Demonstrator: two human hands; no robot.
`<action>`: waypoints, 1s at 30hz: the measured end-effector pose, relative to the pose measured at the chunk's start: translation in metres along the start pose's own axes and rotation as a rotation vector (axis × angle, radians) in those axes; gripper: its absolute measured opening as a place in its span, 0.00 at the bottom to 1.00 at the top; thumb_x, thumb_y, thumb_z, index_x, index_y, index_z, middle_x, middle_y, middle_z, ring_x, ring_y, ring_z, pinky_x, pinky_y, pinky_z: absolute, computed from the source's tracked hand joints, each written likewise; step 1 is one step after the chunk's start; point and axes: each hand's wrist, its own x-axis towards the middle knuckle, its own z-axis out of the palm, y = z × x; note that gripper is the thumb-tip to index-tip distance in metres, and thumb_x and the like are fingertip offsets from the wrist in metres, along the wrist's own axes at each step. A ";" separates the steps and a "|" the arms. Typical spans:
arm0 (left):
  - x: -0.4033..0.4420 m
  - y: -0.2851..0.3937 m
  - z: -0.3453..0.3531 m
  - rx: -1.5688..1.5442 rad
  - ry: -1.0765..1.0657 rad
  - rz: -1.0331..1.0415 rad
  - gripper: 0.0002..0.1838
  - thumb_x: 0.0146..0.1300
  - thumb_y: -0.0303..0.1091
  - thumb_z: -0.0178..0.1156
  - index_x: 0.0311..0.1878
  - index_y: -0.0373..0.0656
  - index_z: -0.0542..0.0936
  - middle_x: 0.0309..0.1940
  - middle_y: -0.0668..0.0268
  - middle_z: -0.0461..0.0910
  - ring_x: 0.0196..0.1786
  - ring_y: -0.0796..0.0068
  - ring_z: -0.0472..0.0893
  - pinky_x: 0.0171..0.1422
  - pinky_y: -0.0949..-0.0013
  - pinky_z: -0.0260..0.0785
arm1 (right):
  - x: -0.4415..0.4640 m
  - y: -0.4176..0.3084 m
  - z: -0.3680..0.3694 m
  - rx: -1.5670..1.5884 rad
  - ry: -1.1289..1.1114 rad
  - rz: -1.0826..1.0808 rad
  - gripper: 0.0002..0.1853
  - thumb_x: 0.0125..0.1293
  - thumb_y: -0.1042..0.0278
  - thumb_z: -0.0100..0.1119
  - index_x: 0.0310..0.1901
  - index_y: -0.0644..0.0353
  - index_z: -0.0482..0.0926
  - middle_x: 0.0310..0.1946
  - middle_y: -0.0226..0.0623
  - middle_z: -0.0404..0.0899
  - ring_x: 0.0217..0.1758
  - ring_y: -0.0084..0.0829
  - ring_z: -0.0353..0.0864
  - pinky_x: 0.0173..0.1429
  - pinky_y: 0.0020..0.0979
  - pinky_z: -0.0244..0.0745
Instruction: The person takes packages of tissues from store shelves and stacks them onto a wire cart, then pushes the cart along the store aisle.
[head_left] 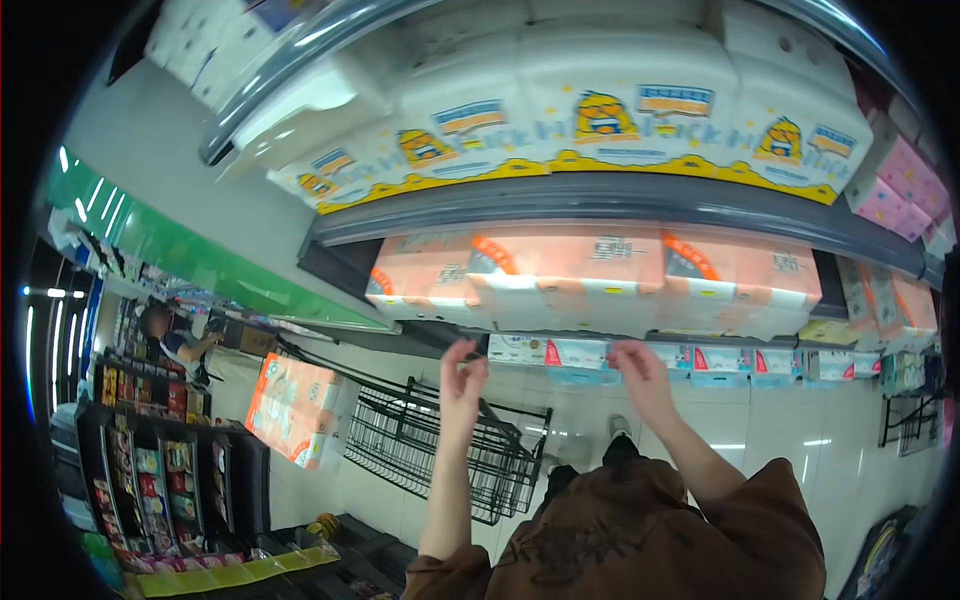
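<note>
My left hand point(463, 378) is raised with its fingers curled and parted, nothing between them. It is just below the left part of a row of peach and white tissue packs point(570, 270) on the middle shelf. To the right, my right hand point(638, 362) also holds nothing, its fingers bent and apart, in front of the small boxed packs point(590, 354) on the lower shelf. Above, white packs with a yellow cartoon figure point(640, 110) fill the upper shelf. Neither hand visibly touches a pack.
A black wire cart point(430, 450) stands at the lower left, with an orange and white pack point(293, 410) beside it. Farther left are snack racks point(150, 480) and another person point(180, 345) near a cardboard box point(243, 336). Pink packs point(895, 195) sit at the far right.
</note>
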 end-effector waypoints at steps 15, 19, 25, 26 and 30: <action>0.090 0.000 0.047 -0.052 0.164 -0.049 0.15 0.66 0.38 0.62 0.53 0.49 0.71 0.48 0.74 0.70 0.49 0.80 0.72 0.57 0.68 0.66 | 0.025 -0.036 -0.064 0.152 -0.151 -0.123 0.24 0.66 0.79 0.54 0.63 0.61 0.65 0.65 0.36 0.63 0.58 0.31 0.73 0.60 0.32 0.72; 0.080 -0.011 0.046 -0.178 0.219 -0.009 0.11 0.69 0.43 0.57 0.48 0.49 0.71 0.46 0.75 0.71 0.51 0.81 0.70 0.59 0.65 0.63 | 0.023 -0.036 -0.058 0.186 -0.216 -0.229 0.23 0.64 0.80 0.53 0.61 0.61 0.66 0.64 0.35 0.60 0.56 0.30 0.73 0.59 0.32 0.71; 0.018 -0.005 0.023 -0.735 0.205 -0.035 0.24 0.73 0.52 0.44 0.60 0.46 0.72 0.60 0.65 0.74 0.66 0.65 0.70 0.70 0.52 0.59 | -0.037 -0.052 -0.083 -0.031 -0.511 -0.335 0.15 0.62 0.79 0.56 0.52 0.65 0.75 0.53 0.39 0.72 0.54 0.33 0.76 0.61 0.33 0.71; 0.003 0.010 0.023 -0.780 0.165 -0.038 0.31 0.73 0.55 0.41 0.66 0.40 0.68 0.65 0.61 0.71 0.69 0.62 0.68 0.73 0.50 0.56 | -0.044 -0.059 -0.091 -0.011 -0.611 -0.286 0.14 0.63 0.77 0.56 0.51 0.65 0.76 0.52 0.38 0.74 0.55 0.33 0.76 0.62 0.34 0.71; -0.032 -0.021 -0.030 -0.816 0.108 -0.280 0.36 0.73 0.56 0.37 0.72 0.36 0.59 0.71 0.55 0.64 0.73 0.55 0.64 0.77 0.50 0.51 | -0.059 -0.001 -0.107 0.437 -0.339 0.260 0.15 0.68 0.69 0.54 0.54 0.65 0.75 0.53 0.39 0.76 0.58 0.34 0.75 0.63 0.37 0.70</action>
